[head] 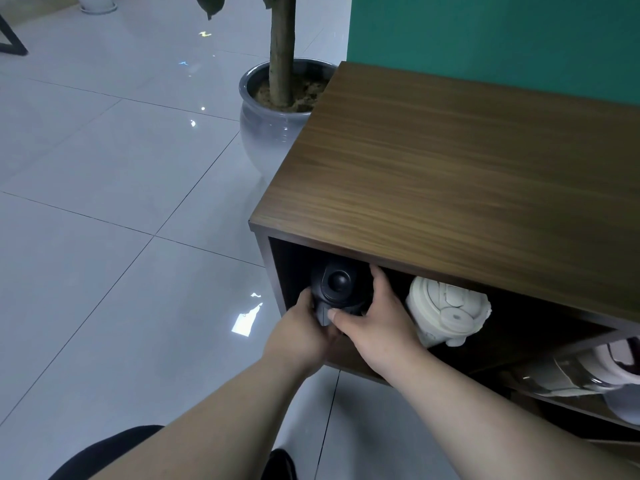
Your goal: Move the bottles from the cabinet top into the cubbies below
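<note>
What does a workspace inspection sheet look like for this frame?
Surface: wooden cabinet top, no bottles on the part in view.
Job's things: black bottle in left end cubby; white bottle beside it; more bottles in lower right cubby.
Clutter: nothing seen.
Hands: left hand and right hand both grip the black bottle.
Cables: nothing seen.
Surroundings: potted plant, tiled floor, green wall.

No readable text or labels, as far as visible.
</note>
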### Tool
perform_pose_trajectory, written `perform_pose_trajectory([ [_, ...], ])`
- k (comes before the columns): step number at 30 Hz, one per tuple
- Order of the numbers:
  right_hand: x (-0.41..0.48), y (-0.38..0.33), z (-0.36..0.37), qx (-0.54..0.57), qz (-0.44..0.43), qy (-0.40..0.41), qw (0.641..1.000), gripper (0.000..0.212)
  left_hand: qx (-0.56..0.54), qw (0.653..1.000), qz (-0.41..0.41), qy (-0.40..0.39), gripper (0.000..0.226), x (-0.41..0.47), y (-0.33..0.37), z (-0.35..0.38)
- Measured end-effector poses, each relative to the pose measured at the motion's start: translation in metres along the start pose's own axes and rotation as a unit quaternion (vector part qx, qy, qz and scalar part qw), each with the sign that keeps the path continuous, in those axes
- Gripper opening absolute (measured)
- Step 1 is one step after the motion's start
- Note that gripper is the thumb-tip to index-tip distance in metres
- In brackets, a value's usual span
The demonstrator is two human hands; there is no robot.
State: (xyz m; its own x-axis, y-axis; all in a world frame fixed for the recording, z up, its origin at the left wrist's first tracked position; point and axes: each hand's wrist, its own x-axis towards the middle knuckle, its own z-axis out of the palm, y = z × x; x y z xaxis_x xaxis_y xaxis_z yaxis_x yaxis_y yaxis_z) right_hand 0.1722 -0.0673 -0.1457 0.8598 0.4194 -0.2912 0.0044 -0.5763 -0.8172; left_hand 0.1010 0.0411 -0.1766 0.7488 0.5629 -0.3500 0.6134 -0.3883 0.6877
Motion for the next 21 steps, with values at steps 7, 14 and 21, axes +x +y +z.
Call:
perform_pose_trajectory([
  [7, 0.000, 0.000, -0.002, -0.023, -0.005, -0.010, 1.000, 0.087, -0.009, 1.000, -0.005, -0.003, 0.043, 0.000, -0.003, 0.001],
  [14, -0.009, 0.003, -0.008, -0.060, 0.006, -0.065, 0.996, 0.116, -0.005, 0.997, -0.058, -0.059, 0.046, 0.000, -0.001, 0.001],
  [21, -0.046, 0.019, -0.029, -0.061, 0.005, -0.140, 0.988, 0.106, 0.063, 0.986, -0.014, -0.154, 0.024, -0.018, 0.005, -0.001],
])
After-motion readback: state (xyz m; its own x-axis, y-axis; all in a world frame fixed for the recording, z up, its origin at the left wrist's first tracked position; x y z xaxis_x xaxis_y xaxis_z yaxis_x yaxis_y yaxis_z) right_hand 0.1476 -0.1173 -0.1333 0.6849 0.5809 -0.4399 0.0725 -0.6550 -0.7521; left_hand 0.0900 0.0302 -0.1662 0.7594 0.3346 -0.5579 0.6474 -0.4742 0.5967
